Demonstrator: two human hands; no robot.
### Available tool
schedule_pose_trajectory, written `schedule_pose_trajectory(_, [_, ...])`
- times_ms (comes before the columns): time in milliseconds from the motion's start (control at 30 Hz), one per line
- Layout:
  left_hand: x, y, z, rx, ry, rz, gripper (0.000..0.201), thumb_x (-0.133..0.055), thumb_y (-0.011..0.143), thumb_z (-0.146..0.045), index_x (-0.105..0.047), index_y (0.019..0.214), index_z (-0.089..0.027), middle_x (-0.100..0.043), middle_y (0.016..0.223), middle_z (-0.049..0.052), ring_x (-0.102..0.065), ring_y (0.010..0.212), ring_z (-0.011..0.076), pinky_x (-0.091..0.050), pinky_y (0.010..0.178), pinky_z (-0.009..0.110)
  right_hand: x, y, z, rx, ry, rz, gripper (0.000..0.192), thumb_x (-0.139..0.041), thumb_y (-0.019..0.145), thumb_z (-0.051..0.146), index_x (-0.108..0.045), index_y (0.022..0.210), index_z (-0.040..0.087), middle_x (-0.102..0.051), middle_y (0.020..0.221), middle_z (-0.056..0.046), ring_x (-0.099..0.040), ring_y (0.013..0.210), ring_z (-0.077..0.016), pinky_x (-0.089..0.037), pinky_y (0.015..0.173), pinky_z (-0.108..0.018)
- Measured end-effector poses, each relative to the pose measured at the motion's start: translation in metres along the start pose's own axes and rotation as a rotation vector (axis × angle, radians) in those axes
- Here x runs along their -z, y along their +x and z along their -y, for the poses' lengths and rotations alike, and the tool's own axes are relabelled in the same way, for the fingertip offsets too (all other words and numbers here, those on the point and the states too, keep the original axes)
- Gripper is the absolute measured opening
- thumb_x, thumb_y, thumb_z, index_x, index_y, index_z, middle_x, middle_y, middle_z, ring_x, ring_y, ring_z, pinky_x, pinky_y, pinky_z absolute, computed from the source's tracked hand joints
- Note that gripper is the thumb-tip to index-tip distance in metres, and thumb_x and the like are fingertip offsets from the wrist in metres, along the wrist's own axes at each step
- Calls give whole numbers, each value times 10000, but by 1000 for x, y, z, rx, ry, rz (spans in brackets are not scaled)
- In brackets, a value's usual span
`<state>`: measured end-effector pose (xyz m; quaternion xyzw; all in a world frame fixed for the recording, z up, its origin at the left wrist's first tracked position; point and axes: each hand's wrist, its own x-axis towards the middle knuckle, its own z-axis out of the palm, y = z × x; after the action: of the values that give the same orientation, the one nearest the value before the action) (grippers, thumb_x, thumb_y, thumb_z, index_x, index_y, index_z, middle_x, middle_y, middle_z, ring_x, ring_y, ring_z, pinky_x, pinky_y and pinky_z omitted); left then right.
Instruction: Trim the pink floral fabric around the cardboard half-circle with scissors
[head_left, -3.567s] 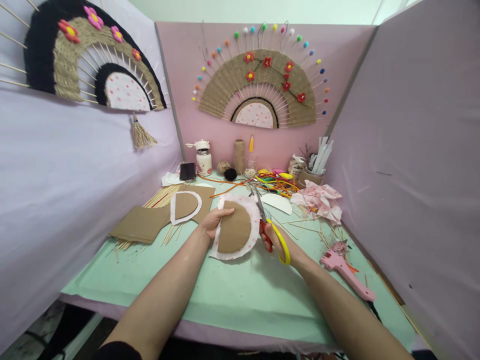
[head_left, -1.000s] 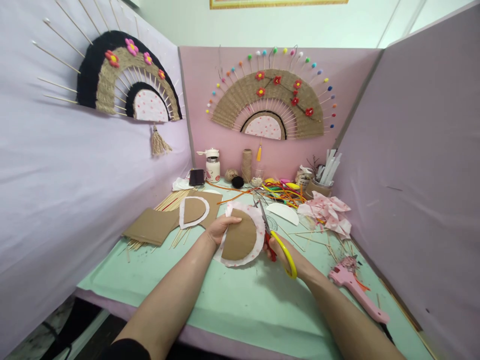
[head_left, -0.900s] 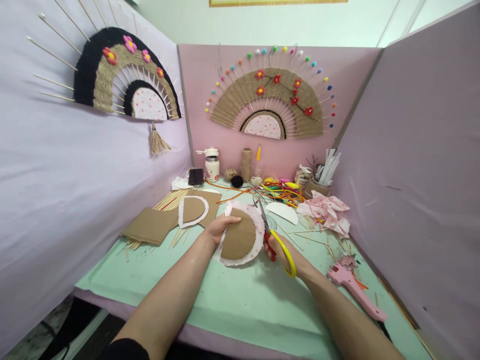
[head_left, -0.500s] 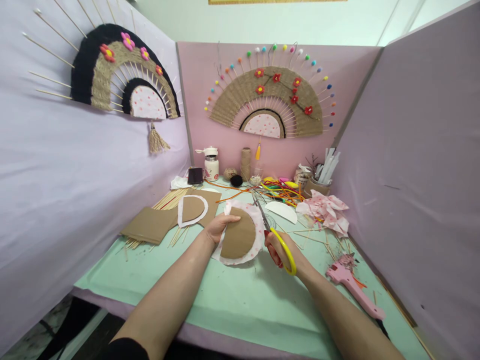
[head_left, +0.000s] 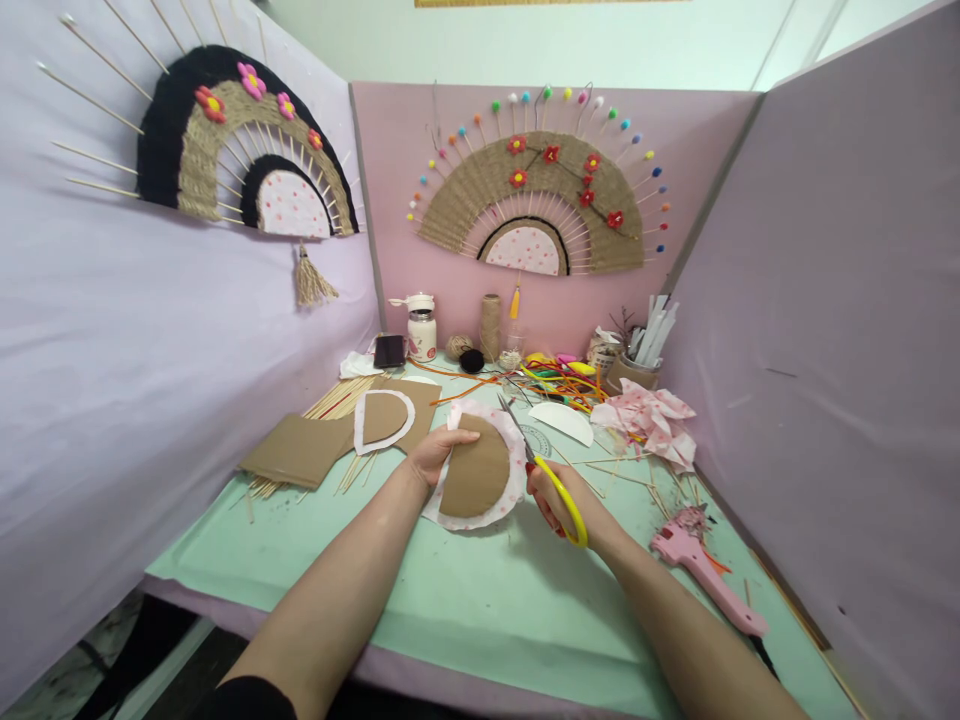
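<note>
A brown cardboard half-circle (head_left: pixel 474 470) lies against a larger piece of white fabric with pink spots (head_left: pixel 491 518), whose border shows past the curved edge. My left hand (head_left: pixel 435 455) grips both at the straight side, its thumb flat on the cardboard. In my right hand (head_left: pixel 551 495) are scissors (head_left: pixel 564 500) with yellow and red handles. Their blades point up and away from me, along the right edge of the fabric. Whether the blades touch the fabric I cannot tell. Part of the right-hand fingers is hidden behind the handles.
Cardboard sheets (head_left: pixel 300 450) and a white-rimmed half-circle (head_left: pixel 384 420) lie at left. Toward the back right are a white half-disc (head_left: pixel 561 422), coloured pipe cleaners (head_left: pixel 559 382) and crumpled spotted fabric (head_left: pixel 649 415). A pink glue gun (head_left: pixel 709 570) rests at right. Decorated fans (head_left: pixel 540 200) hang on the panels.
The scissors have shifted slightly left, their blades closer to the fabric's upper right edge. My left hand keeps its grip in the same place.
</note>
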<state>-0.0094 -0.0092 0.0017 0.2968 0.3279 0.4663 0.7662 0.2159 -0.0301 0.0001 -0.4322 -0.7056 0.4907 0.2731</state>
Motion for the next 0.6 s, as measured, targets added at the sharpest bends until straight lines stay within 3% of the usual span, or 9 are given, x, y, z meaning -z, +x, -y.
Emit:
schedule_pose_trajectory(333, [-1,0,0,-45,8,-26,227,-661,666,-100,-691,887,-54,-738,811,140,-691,711,238,-511,727,350,4,9,-20,324,-174,-53,535,-232,873,687,-438,741,212,-431,551,22,-405,520,-137,-368,526,-280])
schedule_pose_trajectory(600, [0,0,1,-47,9,-11,237,-672,667,-117,-684,895,-51,-736,808,150,-693,712,239,-510,734,348,7,7,-17,331,-227,-11,513,-227,895,654,-437,731,216,-451,575,11,-420,560,-151,-350,550,-286])
